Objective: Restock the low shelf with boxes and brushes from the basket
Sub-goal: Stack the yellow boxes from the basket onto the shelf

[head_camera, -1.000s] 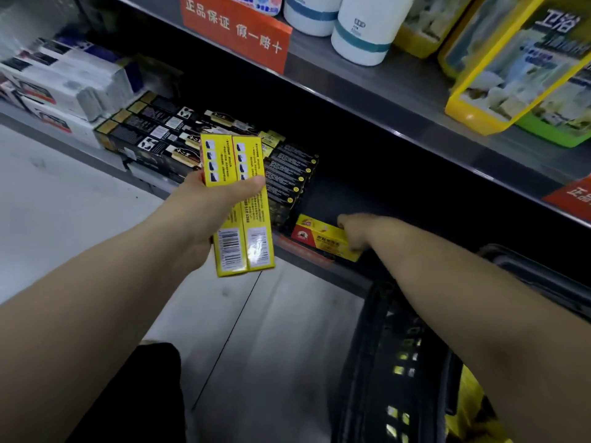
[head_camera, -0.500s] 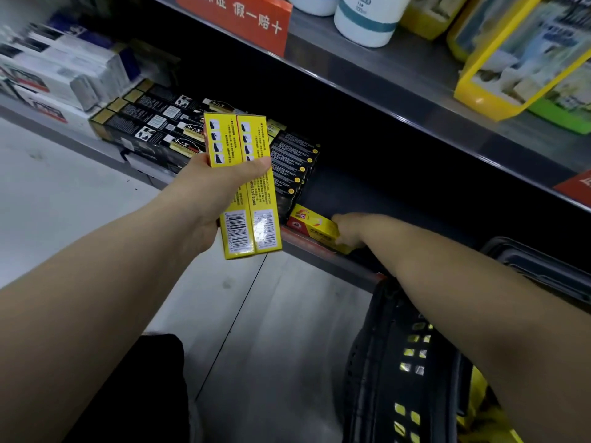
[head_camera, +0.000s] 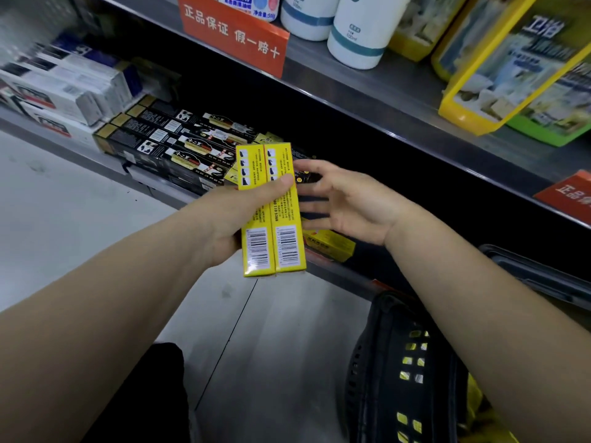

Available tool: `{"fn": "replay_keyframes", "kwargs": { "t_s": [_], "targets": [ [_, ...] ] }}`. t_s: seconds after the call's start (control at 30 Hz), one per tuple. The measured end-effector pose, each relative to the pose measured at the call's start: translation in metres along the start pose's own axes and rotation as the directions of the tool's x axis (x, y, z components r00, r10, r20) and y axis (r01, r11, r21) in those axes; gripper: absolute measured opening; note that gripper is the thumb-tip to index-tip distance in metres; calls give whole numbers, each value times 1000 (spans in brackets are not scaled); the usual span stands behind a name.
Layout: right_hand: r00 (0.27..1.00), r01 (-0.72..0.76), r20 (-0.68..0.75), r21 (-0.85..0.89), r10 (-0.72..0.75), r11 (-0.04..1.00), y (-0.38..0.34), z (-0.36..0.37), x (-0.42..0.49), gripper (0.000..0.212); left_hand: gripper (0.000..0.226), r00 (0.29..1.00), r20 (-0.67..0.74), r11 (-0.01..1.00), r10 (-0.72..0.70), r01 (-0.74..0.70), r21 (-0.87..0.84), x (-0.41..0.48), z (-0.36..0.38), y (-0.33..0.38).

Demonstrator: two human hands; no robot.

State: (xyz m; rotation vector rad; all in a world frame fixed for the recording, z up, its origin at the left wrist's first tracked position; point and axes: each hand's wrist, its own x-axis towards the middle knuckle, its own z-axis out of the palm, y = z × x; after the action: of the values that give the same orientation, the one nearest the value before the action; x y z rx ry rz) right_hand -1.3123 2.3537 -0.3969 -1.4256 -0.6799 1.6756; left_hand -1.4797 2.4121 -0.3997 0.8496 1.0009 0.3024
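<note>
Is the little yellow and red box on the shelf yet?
On it: the yellow and red box lies flat at the low shelf edge; the open right hand is off it.

- Two long yellow boxes (head_camera: 271,209) lie side by side with their long edges flush. Barcodes mark their near ends and small black pictures their far ends. The left grip (head_camera: 236,215) holds the pair in the air in front of the low shelf (head_camera: 337,274), thumb across their faces.
- A single yellow box (head_camera: 329,243) lies flat at the shelf's near edge, partly hidden behind the held pair.
- Black-and-gold boxes (head_camera: 172,148) are stacked in rows further left on the shelf.
- The black slotted basket (head_camera: 399,346) sits at the near right, with yellow showing through its slots.
</note>
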Motion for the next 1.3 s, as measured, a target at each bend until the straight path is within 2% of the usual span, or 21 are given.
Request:
{"fn": "replay_keyframes", "kwargs": {
  "t_s": [0.03, 0.07, 0.17, 0.27, 0.37, 0.43, 0.5, 0.57, 0.63, 0.7, 0.8, 0.9, 0.97, 1.03, 1.1, 1.17, 1.2, 1.23, 1.3],
  "targets": [
    [998, 8, 64, 111, -15, 994, -2, 6, -9, 45, 26, 999, 47, 1000, -16, 17, -10, -2, 2, 0],
    [997, 16, 75, 108, -24, 994, 0, 12, -15, 50, 26, 997, 78, 1000, -26, 27, -15, -3, 4, -1],
    [999, 29, -45, -6, -29, 1000, 11, 19, -24, 70, 26, 994, 101, 999, -42, 43, -6, -5, 8, -3],
    [991, 28, -131, 29, -24, 999, 17, 14, -31, 86, 35, 993, 102, 998, -62, 60, 27, -7, 10, -3],
    [990, 18, -137, 23, -14, 1000, 19, 11, -35, 66, 50, 987, 146, 997, -63, 57, 47, -10, 10, -2],
    [993, 23, -118, 42, -18, 999, 22, 14, -35, 57, 50, 983, 164, 995, -80, 70, 66, -12, 11, -1],
    [986, 58, -158, 17, -55, 998, 23, 19, -33, 53, 43, 993, 107, 993, -59, 47, 112, -12, 11, -2],
    [954, 68, -278, -169, -114, 983, 21, 22, -30, 50, 35, 1000, 4, 990, 11, -11, 142, -9, 10, -3],
    [927, 14, -340, -392, -159, 920, 21, 25, -29, 49, 28, 996, -55, 989, 67, -59, 134, -6, 10, -4],
    [953, 27, -255, -465, -164, 885, 22, 27, -31, 56, 21, 992, -78, 989, 94, -84, 118, -3, 10, -4],
    [983, 99, -94, -449, -157, 888, 24, 27, -36, 76, 14, 987, -110, 988, 115, -102, 117, -1, 8, -2],
    [979, 126, -90, -451, -185, 884, 23, 25, -38, 84, 31, 985, -130, 988, 115, -100, 117, -1, 6, -2],
    [971, 108, -135, -491, -198, 864, 22, 23, -36, 80, 43, 982, -156, 988, 104, -84, 132, 0, 4, -4],
    [949, -14, -245, -661, -198, 750, 18, 15, -31, 68, 32, 974, -202, 987, 104, -76, 145, 1, 2, -4],
    [889, -267, -403, -843, -219, 466, 14, -4, -21, 55, 21, 964, -242, 986, 108, -73, 150, 2, 0, -3],
    [855, -449, -478, -877, -203, 172, 11, -26, -7, 55, 20, 961, -252, 985, 115, -78, 153, 4, -2, -2],
    [851, -497, -501, -865, -157, 64, 12, -37, 2, 59, 18, 960, -251, 985, 121, -85, 151, 4, -3, -1],
    [845, -526, -522, -850, -112, -8, 13, -47, 11, 63, 16, 962, -242, 985, 129, -96, 144, 5, -3, -1],
    [832, -553, -550, -832, -70, -38, 23, -66, 31, 62, 12, 964, -226, 985, 139, -111, 135, 5, -3, 0]
  ]
}}
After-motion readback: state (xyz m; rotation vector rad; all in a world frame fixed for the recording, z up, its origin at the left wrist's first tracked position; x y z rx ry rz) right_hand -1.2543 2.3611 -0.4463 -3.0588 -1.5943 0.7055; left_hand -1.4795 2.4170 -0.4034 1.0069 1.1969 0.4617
